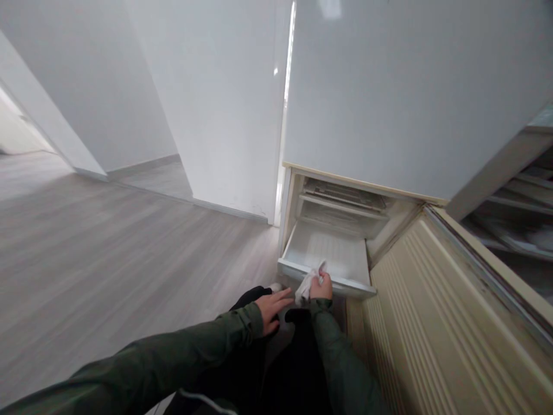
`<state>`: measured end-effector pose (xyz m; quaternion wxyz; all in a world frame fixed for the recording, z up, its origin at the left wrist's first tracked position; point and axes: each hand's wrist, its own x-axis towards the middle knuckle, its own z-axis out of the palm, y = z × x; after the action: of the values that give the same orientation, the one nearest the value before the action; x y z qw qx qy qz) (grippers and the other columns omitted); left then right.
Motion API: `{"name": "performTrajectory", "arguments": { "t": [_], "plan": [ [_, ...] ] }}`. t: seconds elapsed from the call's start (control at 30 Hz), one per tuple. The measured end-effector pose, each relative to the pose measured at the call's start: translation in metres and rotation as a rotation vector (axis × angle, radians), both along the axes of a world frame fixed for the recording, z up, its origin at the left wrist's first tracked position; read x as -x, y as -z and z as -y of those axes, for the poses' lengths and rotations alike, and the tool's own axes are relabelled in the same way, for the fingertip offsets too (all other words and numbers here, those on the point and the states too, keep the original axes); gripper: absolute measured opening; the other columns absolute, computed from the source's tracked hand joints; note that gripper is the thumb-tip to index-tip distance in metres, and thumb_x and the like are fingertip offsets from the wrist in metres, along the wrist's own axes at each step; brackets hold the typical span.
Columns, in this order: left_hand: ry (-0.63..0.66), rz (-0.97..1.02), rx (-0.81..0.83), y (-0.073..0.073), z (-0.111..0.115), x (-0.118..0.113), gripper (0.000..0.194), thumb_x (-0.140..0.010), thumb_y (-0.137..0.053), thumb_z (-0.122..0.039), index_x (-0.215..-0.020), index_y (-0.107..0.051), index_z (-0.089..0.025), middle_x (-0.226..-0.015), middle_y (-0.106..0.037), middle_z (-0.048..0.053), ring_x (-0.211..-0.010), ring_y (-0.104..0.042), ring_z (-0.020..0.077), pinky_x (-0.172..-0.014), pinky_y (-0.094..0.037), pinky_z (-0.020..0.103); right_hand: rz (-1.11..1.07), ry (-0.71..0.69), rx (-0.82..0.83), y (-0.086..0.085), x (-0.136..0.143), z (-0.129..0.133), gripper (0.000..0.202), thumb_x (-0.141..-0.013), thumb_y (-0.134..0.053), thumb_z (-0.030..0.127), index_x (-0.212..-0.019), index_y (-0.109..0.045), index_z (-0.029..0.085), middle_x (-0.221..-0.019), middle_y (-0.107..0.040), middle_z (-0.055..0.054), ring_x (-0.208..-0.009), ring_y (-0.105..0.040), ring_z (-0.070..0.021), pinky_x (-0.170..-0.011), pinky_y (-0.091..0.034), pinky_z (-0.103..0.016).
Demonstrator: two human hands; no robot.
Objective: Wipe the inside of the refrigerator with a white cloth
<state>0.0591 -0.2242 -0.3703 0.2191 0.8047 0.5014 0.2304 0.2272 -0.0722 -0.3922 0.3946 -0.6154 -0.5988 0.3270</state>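
A white cloth (305,289) is bunched in my right hand (321,286), whose fingers are closed on it at the front edge of a pulled-out white drawer (337,248). The drawer belongs to the lower compartment of a fridge or freezer (291,196). My left hand (272,308) rests by my knee, left of the cloth, its fingers apart and holding nothing. Above the drawer, a shelf (343,206) and a ribbed white part (341,193) show inside the compartment.
An open cream door (444,300) with ridged inner panels stands at my right. White wall panels (233,104) rise ahead. Grey wood-look floor (129,259) spreads to the left. Shelves with blurred items (518,219) are at the far right.
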Motion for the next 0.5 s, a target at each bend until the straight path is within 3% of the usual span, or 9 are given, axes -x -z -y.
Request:
{"name": "performTrajectory", "arguments": {
  "t": [0.1, 0.2, 0.3, 0.4, 0.5],
  "plan": [
    [0.067, -0.069, -0.111, 0.0, 0.018, 0.043, 0.034, -0.074, -0.054, -0.012, -0.106, -0.066, -0.013, -0.117, -0.069, 0.01, -0.114, -0.062, 0.0294, -0.105, -0.043, 0.048, 0.311, -0.215, -0.291, -0.022, 0.025, -0.008, 0.042, -0.082, -0.046, 0.023, -0.117, -0.066, 0.011, -0.127, -0.06, -0.018, -0.119, -0.055, -0.0272, -0.105, -0.044, -0.04],
    [0.072, -0.027, -0.214, 0.006, 0.018, 0.065, 0.019, -0.073, -0.053, -0.014, -0.087, -0.065, -0.015, -0.094, -0.071, 0.004, -0.098, -0.066, 0.0236, -0.1, -0.045, 0.041, 0.723, -0.598, -0.29, -0.029, 0.06, -0.004, 0.05, -0.081, -0.052, 0.013, -0.128, -0.066, 0.018, -0.142, -0.053, -0.014, -0.121, -0.053, -0.0284, -0.1, -0.047, -0.04],
    [0.088, -0.021, -0.238, 0.01, 0.009, 0.071, 0.02, -0.07, -0.051, -0.014, -0.085, -0.064, -0.015, -0.089, -0.07, 0.005, -0.089, -0.065, 0.0215, -0.089, -0.049, 0.035, 0.987, -0.776, -0.264, -0.021, 0.068, -0.003, 0.058, -0.09, -0.045, 0.012, -0.145, -0.053, 0.026, -0.152, -0.044, -0.011, -0.12, -0.054, -0.0287, -0.093, -0.05, -0.042],
    [0.115, -0.053, -0.25, 0.011, 0.001, 0.073, 0.017, -0.072, -0.05, -0.015, -0.082, -0.064, -0.015, -0.083, -0.068, 0.005, -0.081, -0.063, 0.0198, -0.081, -0.049, 0.033, 1.131, -0.83, -0.265, -0.012, 0.029, -0.015, 0.058, -0.098, -0.032, 0.012, -0.15, -0.046, 0.031, -0.156, -0.04, -0.009, -0.122, -0.054, -0.0279, -0.095, -0.049, -0.045],
    [0.166, -0.112, -0.212, 0.008, -0.005, 0.074, 0.014, -0.075, -0.05, -0.017, -0.082, -0.063, -0.016, -0.082, -0.067, 0.006, -0.082, -0.062, 0.0203, -0.082, -0.048, 0.034, 1.241, -0.876, -0.241, -0.008, -0.048, -0.032, 0.054, -0.098, -0.032, 0.012, -0.143, -0.057, 0.031, -0.157, -0.038, -0.008, -0.12, -0.054, -0.029, -0.096, -0.049, -0.047]
  ]
}}
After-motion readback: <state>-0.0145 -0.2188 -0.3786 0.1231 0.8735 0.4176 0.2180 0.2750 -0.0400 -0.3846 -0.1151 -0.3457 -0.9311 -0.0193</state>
